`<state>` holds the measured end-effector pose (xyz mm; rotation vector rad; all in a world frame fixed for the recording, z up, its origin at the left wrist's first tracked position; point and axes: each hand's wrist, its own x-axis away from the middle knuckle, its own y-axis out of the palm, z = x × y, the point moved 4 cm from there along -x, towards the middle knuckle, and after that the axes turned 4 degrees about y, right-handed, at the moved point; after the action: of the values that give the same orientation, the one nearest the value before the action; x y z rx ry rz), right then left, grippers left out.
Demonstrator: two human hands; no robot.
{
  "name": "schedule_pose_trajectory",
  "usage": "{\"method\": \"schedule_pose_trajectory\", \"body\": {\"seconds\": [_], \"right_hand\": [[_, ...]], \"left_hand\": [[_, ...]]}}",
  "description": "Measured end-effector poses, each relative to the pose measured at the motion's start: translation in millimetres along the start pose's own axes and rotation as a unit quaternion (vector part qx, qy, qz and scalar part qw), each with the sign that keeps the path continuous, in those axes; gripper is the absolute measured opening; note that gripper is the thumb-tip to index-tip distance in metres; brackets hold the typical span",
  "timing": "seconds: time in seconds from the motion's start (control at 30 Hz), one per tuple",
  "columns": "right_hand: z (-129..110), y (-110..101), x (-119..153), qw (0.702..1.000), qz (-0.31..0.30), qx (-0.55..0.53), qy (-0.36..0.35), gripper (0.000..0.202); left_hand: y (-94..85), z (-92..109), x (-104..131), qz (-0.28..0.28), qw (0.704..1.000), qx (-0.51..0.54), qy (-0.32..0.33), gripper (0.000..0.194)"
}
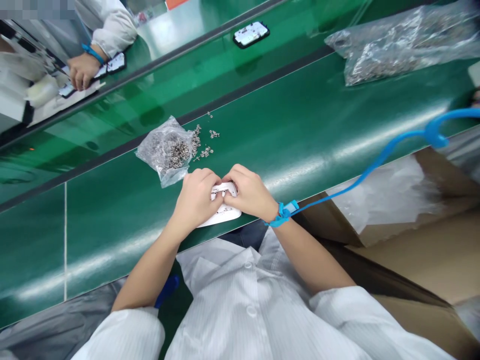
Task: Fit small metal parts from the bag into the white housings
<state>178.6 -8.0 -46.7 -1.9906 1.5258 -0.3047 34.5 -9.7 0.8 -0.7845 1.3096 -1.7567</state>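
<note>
Close to the bench's near edge, my left hand (200, 195) and my right hand (247, 192) meet over a small white plastic part (224, 187), each with thumb and fingers closed on one end of it. Its far side is partly covered by my fingers. Right beneath it, a white plastic housing (229, 214) with rounded corners lies on the green bench, half hidden under my hands. Just beyond my left hand sits a clear plastic bag (161, 147) of small metal pieces, with several spilled metal pieces (204, 152) that look like screws beside it.
A blue cord (360, 180) runs from my right wristband off to the right. Past the bench, a green conveyor belt (180, 95) carries a black-and-white device part (251, 34). A co-worker's hand (83, 70) works across it. Another filled bag (405, 45) lies far right; cardboard boxes (420, 250) stand below.
</note>
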Motion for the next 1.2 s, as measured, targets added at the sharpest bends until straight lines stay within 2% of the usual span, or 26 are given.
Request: {"method": "schedule_pose_trajectory", "body": {"seconds": [0.3,0.7,0.9,1.07,1.2], "right_hand": [[-1.3,-2.7,2.6,0.999,-0.015,-0.033,-0.037,0.02],[1.0,1.4,-3.7,1.0,0.014,-0.021,0.007,0.014],[1.4,2.8,-3.8,1.0,0.021,-0.021,0.005,0.012],[-1.0,2.2,-1.3,1.0,0.012,-0.026,-0.013,0.02],[-2.5,0.3,3.3,0.999,0.011,-0.027,-0.033,0.035]], "left_hand": [[1.3,-1.4,0.1,0.009,1.0,-0.016,0.001,0.013],[-0.8,0.3,-1.7,-0.001,1.0,-0.003,-0.011,0.011],[-0.7,-0.1,-0.5,-0.001,1.0,-0.005,-0.007,0.013],[-2.9,0.2,3.8,-0.002,1.0,-0.001,0.0,0.02],[-4.5,-0.7,7.5,-0.014,1.0,0.005,-0.002,0.025]]}}
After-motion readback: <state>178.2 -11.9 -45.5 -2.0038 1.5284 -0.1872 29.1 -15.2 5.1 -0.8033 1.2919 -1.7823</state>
